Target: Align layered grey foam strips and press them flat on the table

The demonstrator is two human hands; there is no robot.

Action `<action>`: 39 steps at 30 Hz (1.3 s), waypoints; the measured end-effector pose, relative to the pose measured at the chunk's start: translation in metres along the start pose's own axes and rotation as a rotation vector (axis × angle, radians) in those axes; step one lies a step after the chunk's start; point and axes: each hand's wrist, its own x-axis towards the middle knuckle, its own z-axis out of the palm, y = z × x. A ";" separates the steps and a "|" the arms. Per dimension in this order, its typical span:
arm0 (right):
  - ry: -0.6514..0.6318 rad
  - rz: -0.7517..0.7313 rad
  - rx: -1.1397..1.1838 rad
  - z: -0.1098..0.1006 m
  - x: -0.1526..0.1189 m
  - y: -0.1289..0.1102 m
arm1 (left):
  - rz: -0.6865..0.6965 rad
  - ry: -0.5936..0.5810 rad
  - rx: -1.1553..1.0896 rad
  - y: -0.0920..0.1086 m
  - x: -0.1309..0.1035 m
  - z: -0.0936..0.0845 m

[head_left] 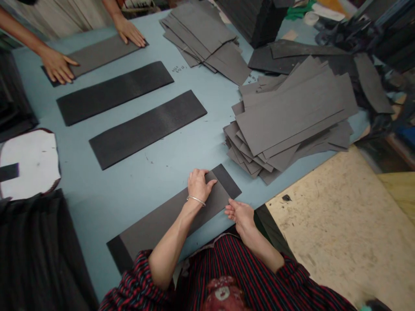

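Observation:
In front of me a grey sheet (152, 224) lies over a longer black strip (227, 179), whose dark ends show beyond it on both sides. My left hand (198, 186), with a bracelet at the wrist, rests on the grey sheet near its right end, thumb spread from the fingers. At the sheet's near right corner, my right hand (240, 214) pinches the edge between thumb and fingers. Two more black strips, a nearer one (149, 128) and a farther one (116, 93), lie bare across the table.
Across the blue table (136, 190), a co-worker's hands (58, 65) press another grey sheet (100, 54) on a black strip. Loose grey sheets (292, 108) are heaped at right, with another pile (204, 34) behind. Black material (35, 246) is stacked at left beside a white pad (32, 160).

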 end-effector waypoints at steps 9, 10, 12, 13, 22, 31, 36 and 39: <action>-0.009 -0.047 -0.020 -0.001 0.005 0.005 | -0.152 -0.006 -0.049 0.005 0.005 0.002; -0.008 -0.050 -0.020 -0.001 0.005 0.005 | -0.166 -0.005 -0.043 0.006 0.005 0.002; -0.007 -0.053 -0.019 -0.001 0.007 0.007 | -0.198 -0.010 -0.035 0.009 0.007 0.001; -0.006 -0.056 -0.018 -0.001 0.007 0.007 | -0.214 -0.014 -0.032 0.010 0.007 0.001; -0.002 -0.065 -0.022 -0.001 0.006 0.006 | -0.297 -0.077 0.007 0.017 0.014 -0.001; 0.006 -0.071 -0.030 0.000 0.005 0.006 | -0.185 -0.004 0.032 0.017 0.001 -0.001; -0.007 -0.083 -0.019 0.000 0.008 0.009 | 0.002 0.105 0.020 0.018 -0.026 0.006; -0.001 -0.086 -0.015 0.000 0.008 0.009 | 0.055 0.119 0.018 0.019 -0.036 0.014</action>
